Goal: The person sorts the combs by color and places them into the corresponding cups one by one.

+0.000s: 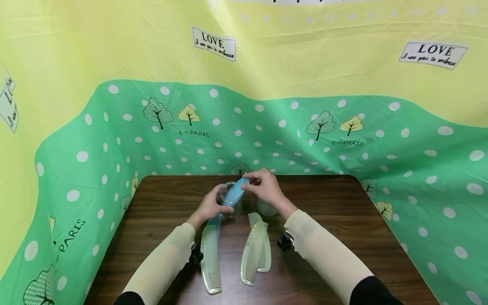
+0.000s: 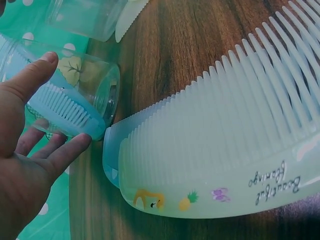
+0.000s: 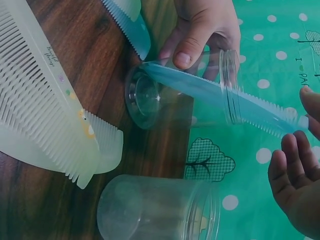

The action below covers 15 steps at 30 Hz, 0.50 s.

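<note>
Inside the clear jar (image 3: 175, 114), round which the left hand (image 1: 211, 204) curls, a blue comb (image 1: 234, 192) slants, its top pinched by the right hand (image 1: 265, 187); another jar (image 3: 145, 207) stands nearby.

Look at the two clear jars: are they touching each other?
Apart. The right wrist view shows a plain gap, with table and cloth visible between the jar with the blue comb in it and the other jar.
</note>
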Each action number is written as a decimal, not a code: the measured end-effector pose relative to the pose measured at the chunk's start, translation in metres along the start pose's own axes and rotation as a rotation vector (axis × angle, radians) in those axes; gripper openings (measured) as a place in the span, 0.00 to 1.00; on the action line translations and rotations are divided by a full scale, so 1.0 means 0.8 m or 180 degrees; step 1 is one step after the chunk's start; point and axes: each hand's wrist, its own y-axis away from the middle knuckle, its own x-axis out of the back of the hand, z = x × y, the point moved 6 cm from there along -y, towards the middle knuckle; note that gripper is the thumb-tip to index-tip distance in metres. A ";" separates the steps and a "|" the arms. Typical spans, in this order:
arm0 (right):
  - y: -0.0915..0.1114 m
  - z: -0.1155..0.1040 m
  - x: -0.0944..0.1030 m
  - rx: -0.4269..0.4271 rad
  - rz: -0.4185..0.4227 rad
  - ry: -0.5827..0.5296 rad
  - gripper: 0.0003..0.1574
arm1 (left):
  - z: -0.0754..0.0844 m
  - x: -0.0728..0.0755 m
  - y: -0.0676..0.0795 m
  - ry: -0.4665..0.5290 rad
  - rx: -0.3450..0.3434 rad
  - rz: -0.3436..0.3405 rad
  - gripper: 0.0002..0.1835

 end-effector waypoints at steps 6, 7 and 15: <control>0.008 0.004 0.002 0.0040 -0.0077 -0.0089 0.26 | 0.006 0.001 0.002 0.0001 0.0008 -0.0004 0.52; 0.010 0.004 0.002 0.0045 -0.0092 -0.0092 0.27 | 0.006 0.001 0.002 -0.0002 0.0014 -0.0003 0.52; 0.029 0.009 0.010 0.0006 -0.0111 -0.0179 0.28 | 0.004 -0.001 0.004 0.0005 0.0026 0.0008 0.52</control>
